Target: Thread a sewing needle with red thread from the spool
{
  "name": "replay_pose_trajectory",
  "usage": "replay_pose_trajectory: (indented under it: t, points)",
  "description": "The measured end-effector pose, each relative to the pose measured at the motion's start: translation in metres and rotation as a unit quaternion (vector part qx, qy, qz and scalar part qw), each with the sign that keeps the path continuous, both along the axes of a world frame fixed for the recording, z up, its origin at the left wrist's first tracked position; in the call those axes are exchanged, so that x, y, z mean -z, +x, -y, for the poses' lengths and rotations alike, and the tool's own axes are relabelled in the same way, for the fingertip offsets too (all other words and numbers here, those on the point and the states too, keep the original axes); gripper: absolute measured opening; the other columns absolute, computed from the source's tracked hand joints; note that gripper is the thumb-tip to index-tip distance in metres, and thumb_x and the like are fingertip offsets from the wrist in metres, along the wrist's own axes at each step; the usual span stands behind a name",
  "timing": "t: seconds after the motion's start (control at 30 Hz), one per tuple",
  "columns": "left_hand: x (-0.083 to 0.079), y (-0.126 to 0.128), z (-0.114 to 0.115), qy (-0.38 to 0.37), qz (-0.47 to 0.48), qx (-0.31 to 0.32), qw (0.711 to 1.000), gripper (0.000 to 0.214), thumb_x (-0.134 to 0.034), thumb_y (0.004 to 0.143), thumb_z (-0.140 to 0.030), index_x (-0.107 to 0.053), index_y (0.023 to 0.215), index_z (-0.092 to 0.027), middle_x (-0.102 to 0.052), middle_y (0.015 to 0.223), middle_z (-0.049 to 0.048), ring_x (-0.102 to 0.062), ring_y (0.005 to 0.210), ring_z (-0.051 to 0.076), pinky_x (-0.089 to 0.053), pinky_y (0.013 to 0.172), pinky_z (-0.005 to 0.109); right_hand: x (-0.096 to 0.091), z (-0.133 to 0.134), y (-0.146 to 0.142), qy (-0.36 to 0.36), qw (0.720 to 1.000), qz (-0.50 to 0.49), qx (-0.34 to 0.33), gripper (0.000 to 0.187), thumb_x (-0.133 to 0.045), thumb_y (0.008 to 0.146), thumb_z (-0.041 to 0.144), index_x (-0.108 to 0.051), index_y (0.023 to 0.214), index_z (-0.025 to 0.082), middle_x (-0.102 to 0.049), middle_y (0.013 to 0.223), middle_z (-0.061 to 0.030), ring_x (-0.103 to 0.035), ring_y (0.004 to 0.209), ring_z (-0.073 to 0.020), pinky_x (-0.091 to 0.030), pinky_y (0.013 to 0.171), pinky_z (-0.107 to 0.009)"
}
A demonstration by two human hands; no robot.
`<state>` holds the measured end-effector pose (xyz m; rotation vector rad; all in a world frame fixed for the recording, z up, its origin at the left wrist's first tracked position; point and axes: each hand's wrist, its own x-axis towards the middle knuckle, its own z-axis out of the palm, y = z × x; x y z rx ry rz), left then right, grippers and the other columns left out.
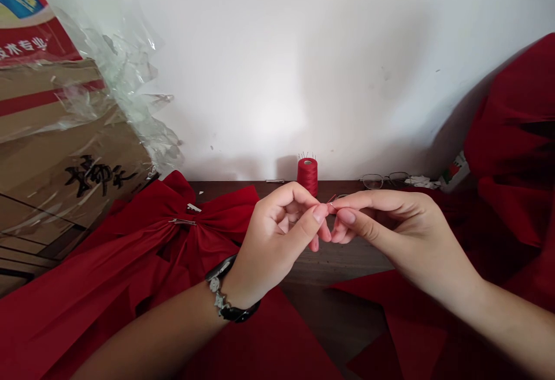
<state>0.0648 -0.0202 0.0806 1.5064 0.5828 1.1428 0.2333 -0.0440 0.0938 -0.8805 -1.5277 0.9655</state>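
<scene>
My left hand (281,235) and my right hand (385,224) meet fingertip to fingertip above the dark table. Each pinches thumb against forefinger. Between them shows a tiny pale glint; what they hold is too small to make out. Just behind my left fingertips stands a cone of red thread (307,175), with several thin needles or pins upright in its top. To the left lies a big red fabric bow (186,235), a silvery hair clip (182,221) across its middle. A dark bracelet with silver charms (217,293) circles my left wrist.
Eyeglasses (373,181) and another metal clip (274,181) lie along the wall. A cardboard box (52,154) with torn clear plastic (130,79) fills the left side. More red fabric (511,120) is piled at right, and a red piece (407,316) lies below my right hand.
</scene>
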Motion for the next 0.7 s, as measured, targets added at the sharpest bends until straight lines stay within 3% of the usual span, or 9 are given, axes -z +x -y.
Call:
replay_pose_trajectory:
  t: [0.43,0.7]
  points:
    - [0.0005,0.0003,-0.0018,0.016,-0.034,-0.042,0.998,0.018,-0.063,0.087,-0.031,-0.060,0.076,-0.017,-0.062,0.063,-0.0011,-0.049,0.048,0.005,-0.037,0.039,0.014,0.0006,0.0009,0.0010,-0.016,1.000,0.004,0.004,0.016,-0.076,0.077,0.033,-0.072,0.072,0.019,-0.071,0.066,-0.0022,-0.069,0.057,-0.0123,-0.060,0.055,-0.018]
    - [0.0005,0.0003,-0.0024,-0.021,-0.020,-0.029,0.999,0.017,-0.066,0.085,-0.031,-0.065,0.077,-0.017,-0.061,0.062,-0.0012,-0.048,0.049,0.005,-0.034,0.039,0.014,-0.0007,0.0004,-0.0004,-0.026,1.000,-0.008,-0.009,0.018,-0.079,0.073,0.033,-0.071,0.070,0.018,-0.070,0.063,-0.0008,-0.068,0.056,-0.0111,-0.059,0.054,-0.016]
